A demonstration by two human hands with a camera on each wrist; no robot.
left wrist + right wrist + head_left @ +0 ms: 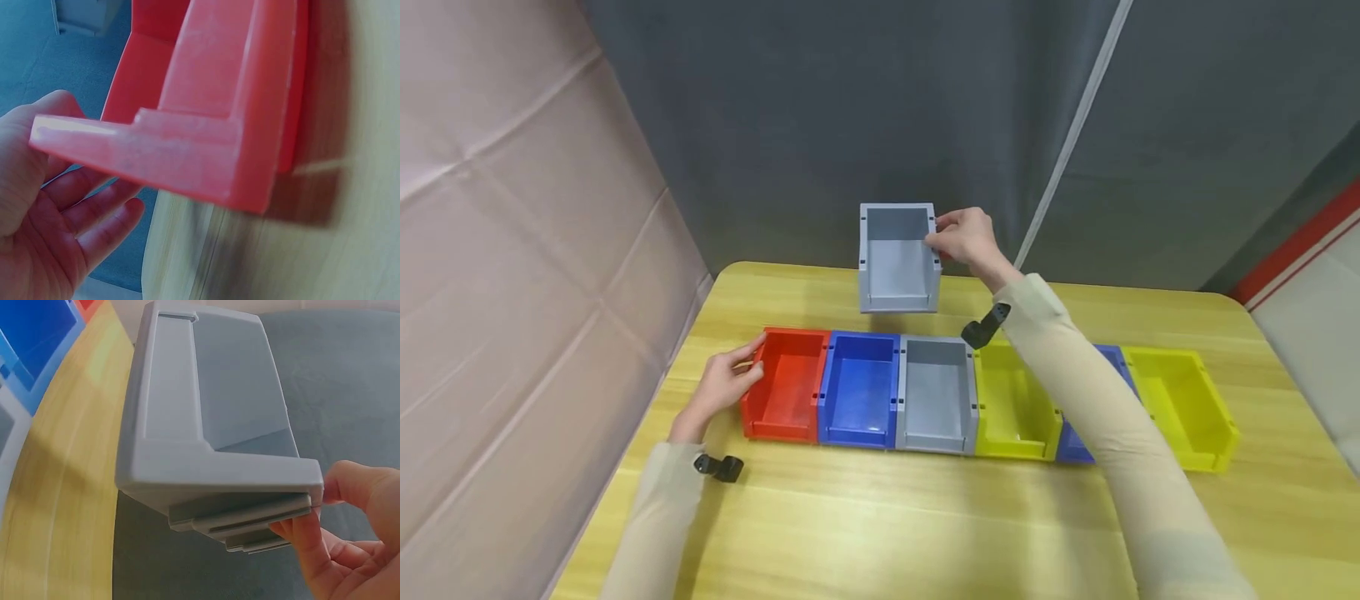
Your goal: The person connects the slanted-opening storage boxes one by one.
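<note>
My right hand (967, 237) pinches the right side wall of a grey storage bin (898, 271), which it holds up off the table by the far edge. In the right wrist view this bin (175, 465) hangs with ridged rails along its side, the thumb at its rim and fingers below. At the left end of a row, my left hand (722, 383) grips the left wall of a red bin (790, 387), thumb on the inside and fingers outside. The left wrist view shows the red bin's wall (181, 150) between thumb and fingers. Both bins look empty inside.
Right of the red bin stand a blue bin (859, 396), a grey bin (936, 400), a yellow bin (1011, 404), another blue bin (1073, 443) partly behind my right sleeve, and a yellow bin (1183, 408). A dark curtain (850, 117) hangs behind the wooden table (850, 525).
</note>
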